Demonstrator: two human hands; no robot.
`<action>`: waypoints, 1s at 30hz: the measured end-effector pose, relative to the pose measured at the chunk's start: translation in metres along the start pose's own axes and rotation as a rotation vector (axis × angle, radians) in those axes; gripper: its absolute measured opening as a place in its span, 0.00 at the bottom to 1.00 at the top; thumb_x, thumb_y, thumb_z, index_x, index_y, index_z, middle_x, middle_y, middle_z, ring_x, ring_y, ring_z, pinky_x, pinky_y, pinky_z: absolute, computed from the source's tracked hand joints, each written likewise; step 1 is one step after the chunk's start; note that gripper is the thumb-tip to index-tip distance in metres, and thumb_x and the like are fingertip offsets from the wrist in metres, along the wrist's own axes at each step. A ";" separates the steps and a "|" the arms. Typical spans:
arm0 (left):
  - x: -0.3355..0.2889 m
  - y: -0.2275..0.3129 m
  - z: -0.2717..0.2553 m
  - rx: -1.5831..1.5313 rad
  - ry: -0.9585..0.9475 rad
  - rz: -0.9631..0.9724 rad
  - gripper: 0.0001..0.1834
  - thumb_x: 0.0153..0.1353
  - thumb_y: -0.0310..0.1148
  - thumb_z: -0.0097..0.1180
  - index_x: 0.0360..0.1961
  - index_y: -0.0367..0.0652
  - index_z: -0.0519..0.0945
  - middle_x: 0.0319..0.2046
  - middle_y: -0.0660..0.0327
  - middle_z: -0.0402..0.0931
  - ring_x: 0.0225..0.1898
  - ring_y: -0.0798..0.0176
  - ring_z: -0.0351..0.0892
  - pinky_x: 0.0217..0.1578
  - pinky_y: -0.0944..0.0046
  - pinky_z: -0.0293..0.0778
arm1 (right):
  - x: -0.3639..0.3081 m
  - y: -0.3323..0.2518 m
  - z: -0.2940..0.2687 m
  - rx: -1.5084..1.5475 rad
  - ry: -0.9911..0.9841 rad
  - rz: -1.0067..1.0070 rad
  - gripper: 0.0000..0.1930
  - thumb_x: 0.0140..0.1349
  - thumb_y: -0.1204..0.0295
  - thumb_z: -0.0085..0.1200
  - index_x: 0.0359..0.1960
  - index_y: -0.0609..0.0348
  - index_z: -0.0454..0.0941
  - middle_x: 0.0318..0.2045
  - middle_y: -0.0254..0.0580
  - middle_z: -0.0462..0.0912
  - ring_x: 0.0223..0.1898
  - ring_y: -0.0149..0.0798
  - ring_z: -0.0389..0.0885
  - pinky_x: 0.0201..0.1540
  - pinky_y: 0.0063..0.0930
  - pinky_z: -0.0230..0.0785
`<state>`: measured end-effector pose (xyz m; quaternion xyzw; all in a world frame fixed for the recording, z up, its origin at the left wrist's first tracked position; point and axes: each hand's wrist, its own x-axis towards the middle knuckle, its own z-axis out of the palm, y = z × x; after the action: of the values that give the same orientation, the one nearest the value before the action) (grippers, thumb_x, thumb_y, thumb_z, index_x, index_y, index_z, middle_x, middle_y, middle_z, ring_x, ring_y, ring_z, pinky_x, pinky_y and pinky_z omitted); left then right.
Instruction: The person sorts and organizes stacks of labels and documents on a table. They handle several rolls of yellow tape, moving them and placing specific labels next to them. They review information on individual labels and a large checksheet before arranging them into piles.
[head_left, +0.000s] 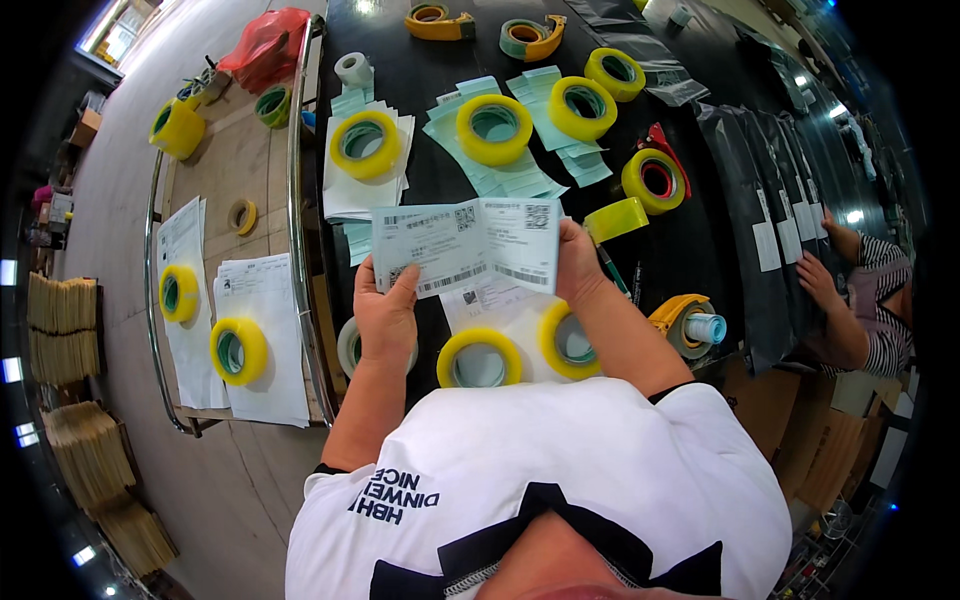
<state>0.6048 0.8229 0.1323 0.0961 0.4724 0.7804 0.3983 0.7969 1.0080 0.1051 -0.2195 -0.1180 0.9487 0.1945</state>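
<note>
My left hand [385,308] pinches the left edge of a pair of printed shipping labels [435,250], its thumb on the front. On the other edge, my right hand [580,265] is closed too, so the labels stretch between both hands with a crease in the middle. They are held up over the black table [430,60]. Just below them, a printed white sheet [505,318] lies partly hidden under two yellow tape rolls [447,362]. Farther off, more yellow tape rolls [466,130] rest on pale green label strips [490,180] and on a stack of white papers [340,200].
Orange tape dispensers [440,28] stand at the far edge; a red dispenser [680,160] is right of my hands. A co-worker's hands [822,283] touch black mailing bags [760,290] at right. At left, a metal-railed cart [297,200] carries papers and tape; cardboard stacks [65,330] stand beyond.
</note>
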 end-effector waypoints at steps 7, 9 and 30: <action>-0.007 -0.008 0.016 -0.011 0.016 -0.009 0.22 0.60 0.18 0.61 0.54 0.38 0.69 0.48 0.57 0.76 0.48 0.62 0.78 0.51 0.61 0.77 | -0.005 0.031 0.034 -0.545 0.150 -0.151 0.19 0.61 0.76 0.58 0.54 0.64 0.70 0.49 0.43 0.80 0.48 0.36 0.78 0.57 0.31 0.69; -0.005 -0.001 0.009 -0.073 0.006 -0.017 0.22 0.60 0.19 0.61 0.54 0.38 0.69 0.48 0.56 0.76 0.48 0.61 0.79 0.51 0.60 0.77 | -0.003 0.018 0.019 -0.673 0.231 -0.280 0.22 0.61 0.78 0.58 0.57 0.63 0.69 0.48 0.44 0.79 0.47 0.35 0.78 0.55 0.29 0.70; 0.034 0.037 0.019 0.671 -0.396 -0.288 0.34 0.56 0.26 0.65 0.64 0.34 0.66 0.38 0.61 0.80 0.42 0.68 0.80 0.43 0.68 0.77 | -0.010 0.012 0.034 -1.049 0.040 0.149 0.09 0.60 0.71 0.61 0.37 0.63 0.84 0.32 0.34 0.83 0.32 0.25 0.79 0.37 0.19 0.71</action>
<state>0.5725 0.8513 0.1650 0.3016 0.6233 0.4859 0.5333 0.7860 0.9886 0.1352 -0.3133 -0.5570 0.7691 -0.0071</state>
